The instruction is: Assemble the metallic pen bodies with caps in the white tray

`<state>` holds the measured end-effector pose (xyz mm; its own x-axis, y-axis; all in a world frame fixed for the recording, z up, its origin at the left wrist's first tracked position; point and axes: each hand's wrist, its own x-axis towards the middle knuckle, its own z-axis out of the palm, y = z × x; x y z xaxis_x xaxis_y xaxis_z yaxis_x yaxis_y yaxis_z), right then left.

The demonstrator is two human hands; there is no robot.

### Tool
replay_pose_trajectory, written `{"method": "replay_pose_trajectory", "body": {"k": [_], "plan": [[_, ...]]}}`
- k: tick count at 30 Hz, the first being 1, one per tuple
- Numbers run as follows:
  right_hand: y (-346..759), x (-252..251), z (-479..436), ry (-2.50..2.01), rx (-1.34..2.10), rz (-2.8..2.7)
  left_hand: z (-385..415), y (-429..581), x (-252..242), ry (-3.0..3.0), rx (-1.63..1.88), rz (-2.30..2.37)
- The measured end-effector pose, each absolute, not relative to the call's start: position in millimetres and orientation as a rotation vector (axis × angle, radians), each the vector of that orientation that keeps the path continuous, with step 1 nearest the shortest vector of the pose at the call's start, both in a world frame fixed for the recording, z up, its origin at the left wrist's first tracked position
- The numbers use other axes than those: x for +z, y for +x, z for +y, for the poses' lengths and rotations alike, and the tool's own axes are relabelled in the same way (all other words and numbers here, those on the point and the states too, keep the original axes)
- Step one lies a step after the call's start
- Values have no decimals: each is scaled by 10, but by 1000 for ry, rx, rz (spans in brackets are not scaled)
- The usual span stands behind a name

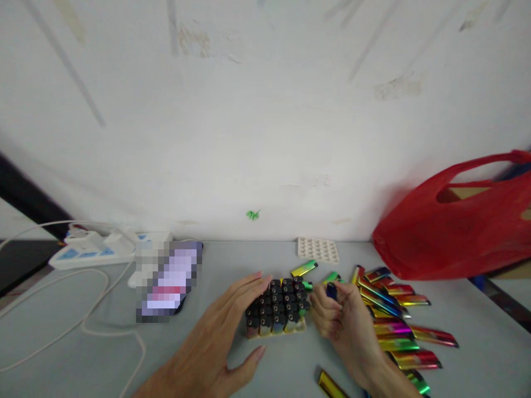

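Note:
Black-topped lighters [279, 304] stand upright in rows in a pale tray [286, 333] at the lower middle. My left hand [226, 326] lies at the tray's left side, fingertips touching the lighters there, thumb stretched out apart in front. Just right of the tray, my right hand [342, 318] is closed around a dark-topped lighter [331, 291], whose body is hidden in the fingers. Many shiny coloured lighters [394, 329] are piled to the right of this hand. A green-yellow lighter [304, 268] lies behind the tray, and a gold one [331, 384] near the front edge.
An empty white holed tray [318, 250] lies by the wall. A red plastic bag [452, 221] stands at the back right. On the left are a phone [172, 279], a white power strip [93, 249] and a loose white cable [112, 333].

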<state>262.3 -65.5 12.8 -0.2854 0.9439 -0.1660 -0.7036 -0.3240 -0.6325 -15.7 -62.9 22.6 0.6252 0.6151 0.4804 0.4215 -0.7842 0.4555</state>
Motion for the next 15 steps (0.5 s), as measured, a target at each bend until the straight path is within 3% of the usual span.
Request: {"method": "replay_pose_trajectory", "body": {"k": [15], "plan": [[2528,206,-715,-830,1701,-651,-624,-150,215,2542,920,862]]}}
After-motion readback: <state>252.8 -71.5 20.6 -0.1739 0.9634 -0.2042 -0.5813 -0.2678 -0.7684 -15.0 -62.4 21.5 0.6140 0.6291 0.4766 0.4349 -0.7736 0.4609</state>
